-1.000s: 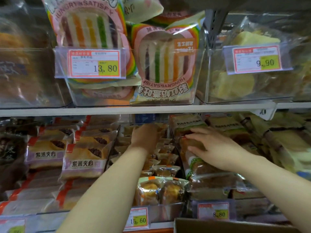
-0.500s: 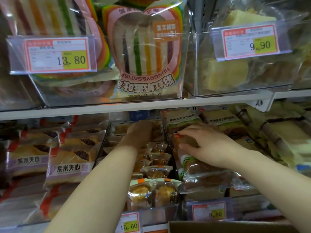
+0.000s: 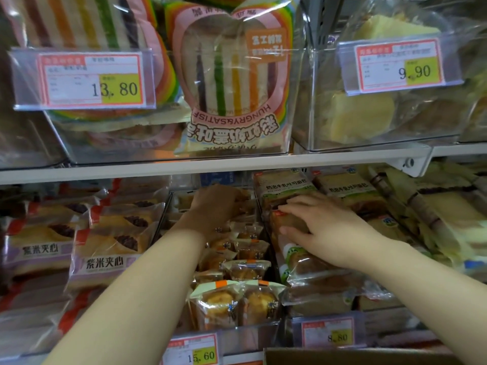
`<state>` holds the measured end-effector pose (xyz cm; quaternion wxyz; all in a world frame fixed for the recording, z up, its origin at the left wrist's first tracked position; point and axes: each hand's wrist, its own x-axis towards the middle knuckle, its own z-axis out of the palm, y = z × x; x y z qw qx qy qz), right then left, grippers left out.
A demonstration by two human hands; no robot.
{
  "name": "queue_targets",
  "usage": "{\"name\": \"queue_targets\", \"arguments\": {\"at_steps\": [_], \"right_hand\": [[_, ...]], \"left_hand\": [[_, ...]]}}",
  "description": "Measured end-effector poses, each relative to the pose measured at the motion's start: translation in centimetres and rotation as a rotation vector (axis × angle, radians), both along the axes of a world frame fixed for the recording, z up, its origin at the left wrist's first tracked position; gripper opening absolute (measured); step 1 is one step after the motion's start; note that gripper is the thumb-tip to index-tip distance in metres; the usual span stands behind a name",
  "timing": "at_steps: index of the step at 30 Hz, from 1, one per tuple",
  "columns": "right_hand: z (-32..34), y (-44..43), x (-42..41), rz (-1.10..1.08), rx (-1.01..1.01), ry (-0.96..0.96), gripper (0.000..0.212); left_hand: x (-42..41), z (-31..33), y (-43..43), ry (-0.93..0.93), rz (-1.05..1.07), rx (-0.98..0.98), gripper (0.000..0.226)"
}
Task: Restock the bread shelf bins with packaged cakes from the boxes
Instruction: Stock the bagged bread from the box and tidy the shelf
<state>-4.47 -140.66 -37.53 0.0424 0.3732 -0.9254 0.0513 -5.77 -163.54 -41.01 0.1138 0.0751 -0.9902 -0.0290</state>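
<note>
Head view: the left grip [image 3: 212, 206] is extended to the rear of the middle bin [image 3: 250, 338], tagged 15.60, where packaged cakes [image 3: 229, 304] are stacked. Its fingers are hidden, so its state cannot be told. In the bin just right, a toast pack [image 3: 290, 219] is pinched between thumb and fingers of the right grip [image 3: 326, 229].

I see a shop: 13.80 price tag [image 3: 91, 80] at 10 o'clock, 9.90 price tag [image 3: 400, 65] at 2, on clear bins [image 3: 369, 144] of wrapped bread [image 3: 232, 83].
</note>
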Motion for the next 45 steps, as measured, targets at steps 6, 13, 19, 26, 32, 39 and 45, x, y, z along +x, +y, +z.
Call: {"name": "queue_targets", "arguments": {"at_steps": [6, 13, 19, 26, 32, 39, 45], "right_hand": [[-0.1, 0.7, 2.8, -0.046, 0.015, 0.009, 0.059], [-2.3, 0.3, 2.6, -0.049, -0.011, 0.021, 0.083], [-1.0, 1.1, 3.2, 0.012, -0.05, 0.084, 0.082], [-0.7, -0.7, 5.8, 0.292, 0.171, 0.086, 0.064], [-1.2, -1.3, 5.6, 0.313, 0.331, 0.193, 0.048], [0.6, -2.2, 5.3, 0.267, 0.113, 0.101, 0.04], [-1.5, -9.0, 3.8, 0.231, 0.051, -0.065, 0.031]], "left_hand": [[-0.9, 0.0, 0.2, -0.031, -0.027, 0.025, 0.03], [-1.0, 0.8, -0.2, -0.124, -0.08, 0.2, 0.029], [3.3, 1.4, -1.4, -0.008, -0.063, 0.218, 0.021], [5.6, 0.5, 0.0, -0.009, -0.039, 0.061, 0.033], [5.1, -0.4, -0.1, -0.07, -0.014, 0.067, 0.042], [9.4, 1.2, -3.3, 0.025, 0.105, 0.319, 0.038], [12.6, 0.7, -3.5, 0.037, 0.189, 0.062, 0.031]]}}
